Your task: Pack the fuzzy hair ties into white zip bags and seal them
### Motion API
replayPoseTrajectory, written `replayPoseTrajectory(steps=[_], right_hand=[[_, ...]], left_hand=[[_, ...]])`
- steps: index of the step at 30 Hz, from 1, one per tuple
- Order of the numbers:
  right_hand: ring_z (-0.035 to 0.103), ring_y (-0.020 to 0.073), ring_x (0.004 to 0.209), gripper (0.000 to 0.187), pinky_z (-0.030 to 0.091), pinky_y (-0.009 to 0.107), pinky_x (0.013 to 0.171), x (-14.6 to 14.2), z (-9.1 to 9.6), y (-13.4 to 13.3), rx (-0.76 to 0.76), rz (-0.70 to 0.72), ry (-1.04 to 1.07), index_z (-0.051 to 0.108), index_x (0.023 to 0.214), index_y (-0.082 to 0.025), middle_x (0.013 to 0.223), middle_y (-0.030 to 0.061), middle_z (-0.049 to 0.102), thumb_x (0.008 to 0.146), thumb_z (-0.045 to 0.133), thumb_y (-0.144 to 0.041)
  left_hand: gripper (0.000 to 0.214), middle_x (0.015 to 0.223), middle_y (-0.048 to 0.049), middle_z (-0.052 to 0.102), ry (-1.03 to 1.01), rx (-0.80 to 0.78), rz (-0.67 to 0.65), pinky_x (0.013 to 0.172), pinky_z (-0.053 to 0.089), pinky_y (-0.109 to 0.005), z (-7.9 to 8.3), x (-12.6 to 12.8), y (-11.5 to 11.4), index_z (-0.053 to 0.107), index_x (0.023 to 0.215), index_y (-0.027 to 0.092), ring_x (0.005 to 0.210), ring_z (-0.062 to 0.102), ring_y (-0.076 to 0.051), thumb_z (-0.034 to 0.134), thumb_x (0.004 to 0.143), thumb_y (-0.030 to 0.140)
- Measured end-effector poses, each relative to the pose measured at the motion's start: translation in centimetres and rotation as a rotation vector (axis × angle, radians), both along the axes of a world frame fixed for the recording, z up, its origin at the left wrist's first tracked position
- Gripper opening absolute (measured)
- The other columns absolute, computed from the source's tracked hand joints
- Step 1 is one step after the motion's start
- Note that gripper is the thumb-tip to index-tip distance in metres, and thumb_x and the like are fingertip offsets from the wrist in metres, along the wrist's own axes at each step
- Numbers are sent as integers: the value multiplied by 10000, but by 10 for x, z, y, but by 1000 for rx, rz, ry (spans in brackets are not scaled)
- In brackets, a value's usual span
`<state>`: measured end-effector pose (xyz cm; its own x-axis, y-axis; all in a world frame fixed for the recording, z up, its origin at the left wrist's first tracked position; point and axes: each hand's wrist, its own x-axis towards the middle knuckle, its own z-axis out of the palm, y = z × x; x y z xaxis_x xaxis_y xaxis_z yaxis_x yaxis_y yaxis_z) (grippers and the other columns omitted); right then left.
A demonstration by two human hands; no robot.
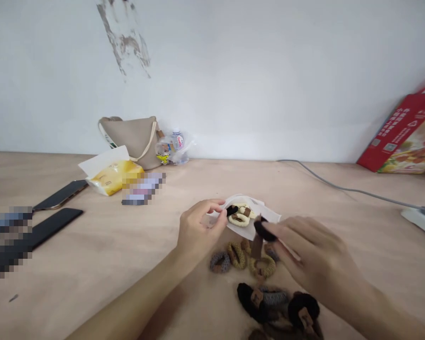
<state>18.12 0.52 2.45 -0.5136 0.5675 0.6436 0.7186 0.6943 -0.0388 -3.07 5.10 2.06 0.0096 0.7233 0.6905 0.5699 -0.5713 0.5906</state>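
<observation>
Holding the mouth of a small white plastic pouch [258, 206], the left hand [198, 231] has thumb and forefinger pinched together on the pouch's left edge. A black fabric hair tie [231, 210] sits right at those fingertips; whether they grip it too, I cannot tell.

The right hand [315, 264], just right of the pouch, has its fingertips clamped on a dark brown fabric hair tie [264, 231], held above the pale wooden table [92, 245] at the pouch's near edge and not yet inside it.

Inside the pouch: a few cream and tan hair ties [240, 218], count uncertain.

Outside, nearer the person than the pouch:
- grey knitted hair tie [219, 262]
- two mustard knitted hair ties [236, 255]
- heap of black, grey and brown hair ties [269, 302], some with tan tabs

Judgement: the loose ties look more numerous than those in the pouch, so the larger share lies outside it.

Well left of the pouch and farther back, a beige fabric bag [136, 139] stands against the wall.
</observation>
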Motion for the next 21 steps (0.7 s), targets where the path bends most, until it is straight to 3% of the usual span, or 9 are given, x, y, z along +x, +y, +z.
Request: replayPoseTrajectory(steps=[4, 10, 15, 18, 21], right_hand=[[612, 171, 597, 274, 448, 295, 558, 3, -3, 6, -79, -157, 45, 572, 1136, -188, 737, 16, 681, 891, 450, -191], [627, 148, 639, 178, 467, 259, 571, 13, -9, -6, -160, -105, 151, 627, 965, -213, 764, 17, 680, 896, 463, -203], [617, 134, 651, 162, 485, 233, 571, 22, -8, -33, -316, 35, 82, 601, 898, -236, 754, 6, 659, 882, 457, -164], [655, 156, 711, 168, 522, 241, 596, 26, -6, -47, -269, 104, 17, 594, 827, -246, 806, 23, 688, 855, 453, -160], [680, 175, 733, 261, 550, 266, 619, 32, -10, -55, -177, 92, -62, 612, 894, -261, 842, 8, 717, 802, 425, -104]], left_hand=[[110, 826, -23, 742, 0, 7, 5, 735, 557, -289, -1, 0, 1, 585, 633, 207, 741, 705, -184, 605, 729, 157], [98, 826, -27, 743, 9, 8, -3, 730, 557, -285, 0, 1, 1, 590, 641, 203, 746, 706, -185, 606, 733, 170], [92, 833, -22, 743, 6, 15, -10, 718, 556, -277, -2, 0, 2, 596, 650, 202, 747, 703, -177, 612, 736, 172], [89, 830, -21, 741, 11, 19, -9, 697, 552, -268, -3, 0, 3, 604, 653, 199, 735, 699, -171, 618, 735, 169], [86, 832, -22, 740, 3, 23, -15, 700, 548, -264, -4, 1, 3, 605, 656, 196, 734, 698, -167, 627, 734, 169]])
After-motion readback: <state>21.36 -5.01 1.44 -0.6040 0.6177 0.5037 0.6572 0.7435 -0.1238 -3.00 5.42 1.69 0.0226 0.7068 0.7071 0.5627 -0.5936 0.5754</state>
